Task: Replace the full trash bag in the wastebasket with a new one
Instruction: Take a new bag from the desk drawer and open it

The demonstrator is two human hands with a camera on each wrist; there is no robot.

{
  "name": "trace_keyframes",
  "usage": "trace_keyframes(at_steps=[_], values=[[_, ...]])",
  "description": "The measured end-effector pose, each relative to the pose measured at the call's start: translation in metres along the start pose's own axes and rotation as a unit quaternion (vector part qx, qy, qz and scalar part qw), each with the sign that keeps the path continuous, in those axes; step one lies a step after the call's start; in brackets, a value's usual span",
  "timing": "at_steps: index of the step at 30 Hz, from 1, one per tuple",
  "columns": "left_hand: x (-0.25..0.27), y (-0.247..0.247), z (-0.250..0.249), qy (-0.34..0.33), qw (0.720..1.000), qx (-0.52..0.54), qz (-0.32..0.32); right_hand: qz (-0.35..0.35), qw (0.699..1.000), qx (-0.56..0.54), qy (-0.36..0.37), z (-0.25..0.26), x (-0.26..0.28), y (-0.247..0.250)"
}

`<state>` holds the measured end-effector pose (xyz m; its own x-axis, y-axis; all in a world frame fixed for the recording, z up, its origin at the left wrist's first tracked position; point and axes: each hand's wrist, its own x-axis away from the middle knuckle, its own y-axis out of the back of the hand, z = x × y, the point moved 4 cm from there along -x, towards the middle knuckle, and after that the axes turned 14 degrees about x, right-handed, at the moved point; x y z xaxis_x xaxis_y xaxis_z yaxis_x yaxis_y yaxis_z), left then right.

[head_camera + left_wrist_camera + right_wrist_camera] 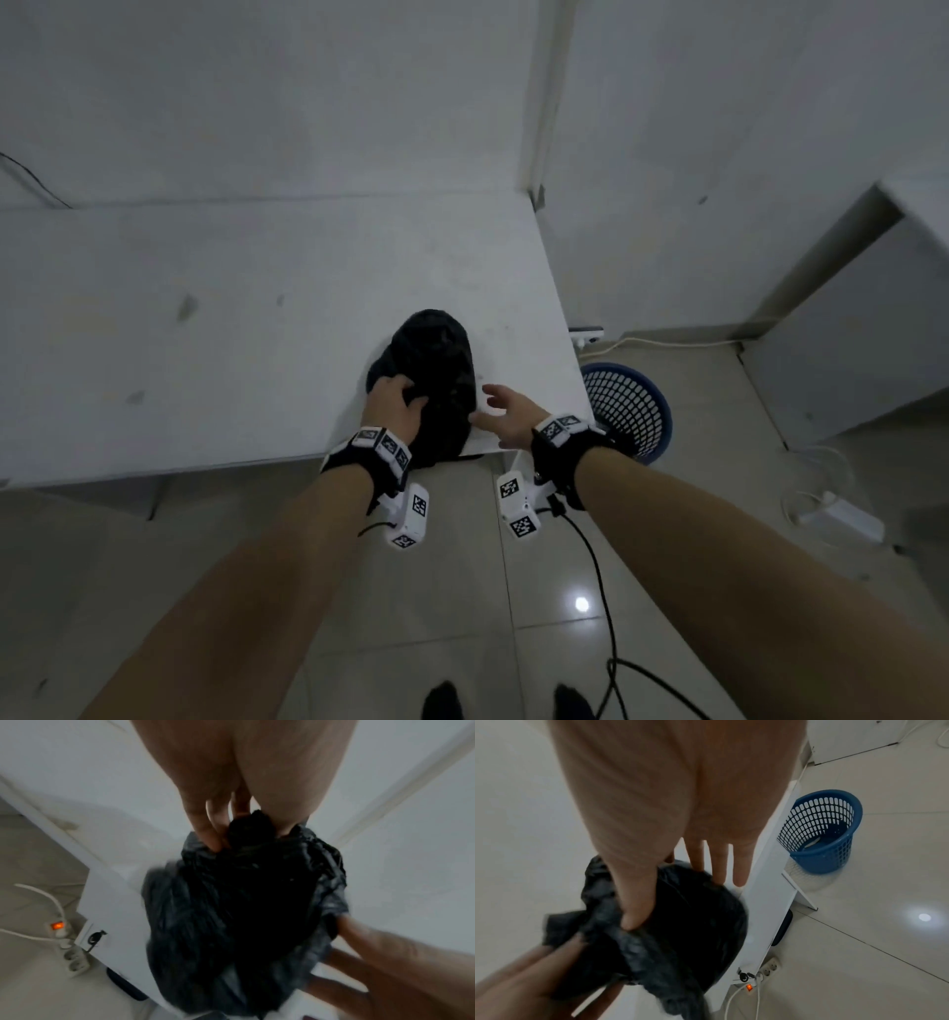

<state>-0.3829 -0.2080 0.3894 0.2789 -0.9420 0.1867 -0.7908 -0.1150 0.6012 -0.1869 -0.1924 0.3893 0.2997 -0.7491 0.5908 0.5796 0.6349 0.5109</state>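
Observation:
A black trash bag point(436, 360) lies crumpled on the white table point(205, 334), near its front right corner. My left hand point(398, 406) grips a bunched fold at the bag's near left side; in the left wrist view its fingers point(213, 833) pinch the plastic point(244, 892). My right hand point(500, 416) is at the bag's right side with fingers spread and straight; in the right wrist view its thumb point(634, 914) rests on the bag point(693, 923). The blue mesh wastebasket point(631, 406) point(821, 833) stands on the floor right of the table, with no liner in it.
A white power strip point(585, 334) with a lit switch point(749, 988) lies on the floor beside the table's right end. A white cabinet point(847, 334) stands at the right, with a white adapter and cord point(837, 519) before it. A black cable point(606, 616) trails across the tiles.

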Motion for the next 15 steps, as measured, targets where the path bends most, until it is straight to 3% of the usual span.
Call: trace_keyframes(at_steps=[6,11,15], values=[[0.006,0.04,-0.058,-0.022,0.98,0.179,0.086,-0.051,0.996,-0.024,0.066,0.019,0.029,0.025],[0.011,0.069,-0.124,-0.019,0.978,0.193,0.071,-0.121,0.987,-0.075,0.076,0.031,0.077,0.097],[0.02,0.075,-0.178,0.0,0.981,0.182,0.063,-0.187,0.976,-0.086,0.067,0.012,0.113,0.168]])
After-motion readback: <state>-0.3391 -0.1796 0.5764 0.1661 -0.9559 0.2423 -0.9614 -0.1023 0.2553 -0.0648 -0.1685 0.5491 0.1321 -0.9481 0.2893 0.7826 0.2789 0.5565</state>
